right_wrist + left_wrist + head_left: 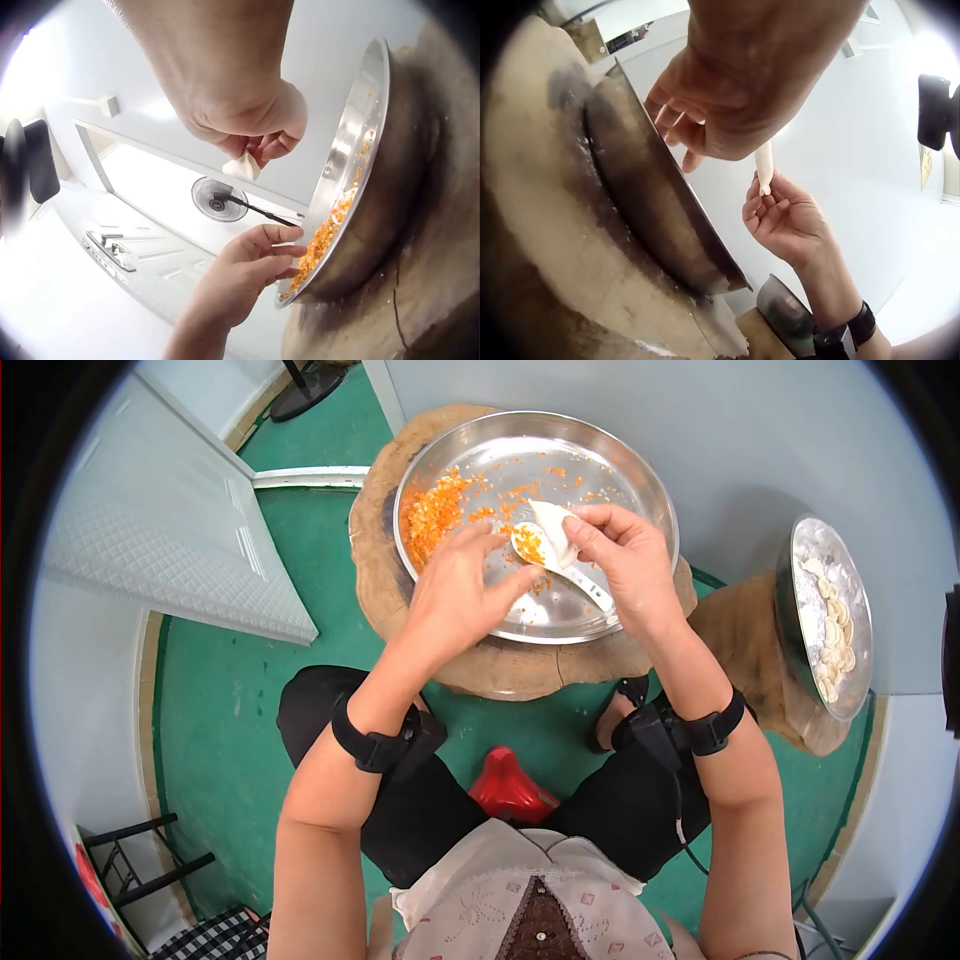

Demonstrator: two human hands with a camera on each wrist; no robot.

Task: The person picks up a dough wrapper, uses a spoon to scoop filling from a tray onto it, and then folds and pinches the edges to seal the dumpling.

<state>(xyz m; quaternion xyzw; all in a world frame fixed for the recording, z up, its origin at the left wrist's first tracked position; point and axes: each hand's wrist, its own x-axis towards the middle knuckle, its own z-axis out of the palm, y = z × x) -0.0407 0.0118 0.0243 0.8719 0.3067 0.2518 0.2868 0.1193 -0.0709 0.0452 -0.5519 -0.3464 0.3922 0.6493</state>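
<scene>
My right hand (628,565) pinches a white folded dough wrapper (553,532) between thumb and fingers over the metal basin (520,628). With fingers spread and holding nothing, my left hand (455,592) hovers over the basin's near left part, apart from the dough. A white spoon (590,588) with orange filling in its bowl lies in the basin, just under the dough. Chopped orange filling (432,510) is heaped at the basin's left side. In the right wrist view the dough (242,166) hangs from the right fingertips, and the left hand (244,271) is near the rim.
The basin stands on a wooden stump table (520,678). To the right, a second metal bowl (828,615) with several dumplings rests on another stump (745,650). A red stool (508,788) shows between the knees. A white door (190,520) stands at the left, and a fan (219,199) is behind.
</scene>
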